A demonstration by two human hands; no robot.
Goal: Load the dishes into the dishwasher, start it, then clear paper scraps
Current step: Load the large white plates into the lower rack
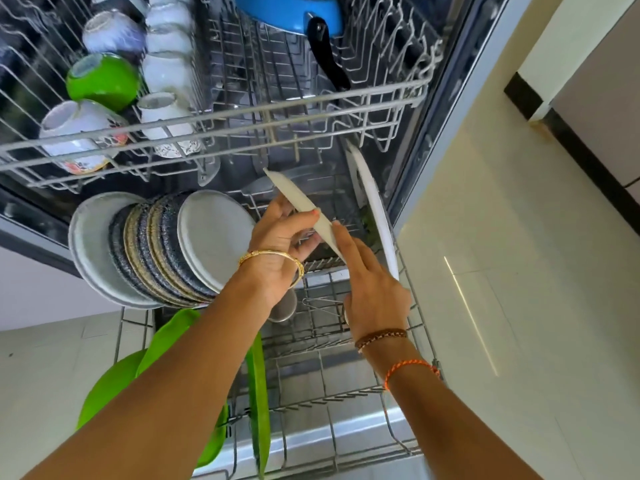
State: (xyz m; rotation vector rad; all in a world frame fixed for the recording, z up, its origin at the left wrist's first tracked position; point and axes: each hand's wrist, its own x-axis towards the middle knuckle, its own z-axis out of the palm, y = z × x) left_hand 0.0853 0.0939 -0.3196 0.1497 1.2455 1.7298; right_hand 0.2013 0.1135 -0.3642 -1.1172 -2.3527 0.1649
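Seen from the head camera, looking down into an open dishwasher, both hands hold one white plate [304, 206] on edge above the lower rack [346, 393]. The left hand [280, 237] grips the plate from the left, fingers curled round its rim, thumb on the near face. The right hand [370, 282] touches the plate's near, lower edge with straight fingers; its grip is relaxed, pressing rather than clamping.

The plate's long axis runs diagonally, from upper left, deep under the upper rack [242, 116], down to lower right, toward the right hand. Its thin edge faces the camera. Just to its right, another white plate [377, 216] already stands upright against the rack's right side. To the left, a tight row of grey and patterned plates [156, 251] stands in the tines, near the left hand. The open slot lies between these two groups, directly below the held plate.

The left hand carries the weight and is nearer the plate's middle, so lowering probably depends on it, while the right hand steers the bottom edge between the tines. Green plates [256, 393] stand nearer the camera. Cups [104, 81] and a blue pan [291, 12] fill the upper rack.
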